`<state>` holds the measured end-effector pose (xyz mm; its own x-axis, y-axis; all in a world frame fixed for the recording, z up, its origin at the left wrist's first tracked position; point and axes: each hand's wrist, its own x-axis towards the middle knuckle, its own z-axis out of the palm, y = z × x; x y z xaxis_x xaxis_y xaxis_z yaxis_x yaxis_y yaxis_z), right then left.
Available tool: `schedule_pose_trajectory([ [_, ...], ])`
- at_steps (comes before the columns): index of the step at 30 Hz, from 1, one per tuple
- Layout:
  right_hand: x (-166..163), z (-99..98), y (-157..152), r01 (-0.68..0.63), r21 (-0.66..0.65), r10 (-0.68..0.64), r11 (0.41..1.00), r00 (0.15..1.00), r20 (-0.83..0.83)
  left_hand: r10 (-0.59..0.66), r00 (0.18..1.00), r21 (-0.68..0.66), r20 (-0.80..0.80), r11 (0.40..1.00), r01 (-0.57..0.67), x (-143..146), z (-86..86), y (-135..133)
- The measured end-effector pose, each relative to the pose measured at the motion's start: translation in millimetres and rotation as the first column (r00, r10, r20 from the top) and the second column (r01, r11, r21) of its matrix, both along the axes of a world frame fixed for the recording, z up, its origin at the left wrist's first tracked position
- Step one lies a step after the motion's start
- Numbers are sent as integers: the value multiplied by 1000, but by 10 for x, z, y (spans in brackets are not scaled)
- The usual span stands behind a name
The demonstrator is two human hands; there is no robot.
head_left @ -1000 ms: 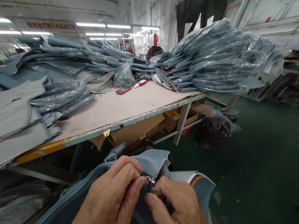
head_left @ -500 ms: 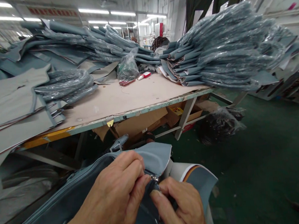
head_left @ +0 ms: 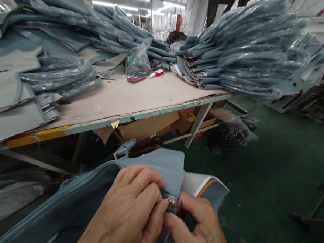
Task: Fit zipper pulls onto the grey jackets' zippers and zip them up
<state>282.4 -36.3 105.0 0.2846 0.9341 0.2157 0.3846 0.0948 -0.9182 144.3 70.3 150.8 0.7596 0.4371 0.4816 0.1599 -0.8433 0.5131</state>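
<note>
Two hands: left (head_left: 124, 216), right (head_left: 197, 226). One zipper slider (head_left: 171, 200), one panel (head_left: 73, 205), one table (head_left: 138, 101), one glue tube (head_left: 156, 73), two stacks (head_left: 243, 56).

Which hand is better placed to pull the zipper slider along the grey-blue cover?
Probably the right hand: its thumb and forefinger sit at the metal zipper slider. The left hand pinches the grey-blue cover beside it, bracing the fabric.

Sewing factory floor, long worktable (head_left: 138, 101) heaped with plastic-wrapped stacks of grey-blue fabric pieces (head_left: 246, 52), strip lights overhead, cardboard boxes (head_left: 151, 127) beneath, green floor
</note>
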Motion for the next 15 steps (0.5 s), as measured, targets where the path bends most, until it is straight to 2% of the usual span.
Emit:
schedule_pose_trajectory([
  [3, 22, -37, -20, -42, -79, 37, 996, 997, -70, -11, 1000, -18, 5, 1000, 11, 9, -27, -14],
  [7, 7, -15, 1, -33, -41, 27, 999, 990, -138, -27, 1000, -28, 7, 999, 27, -14, -39, -15],
  [15, 8, -85, -25, -29, 1, 29, 1000, 992, -124, -77, 992, 161, -96, 983, 92, -101, -104, 11],
])
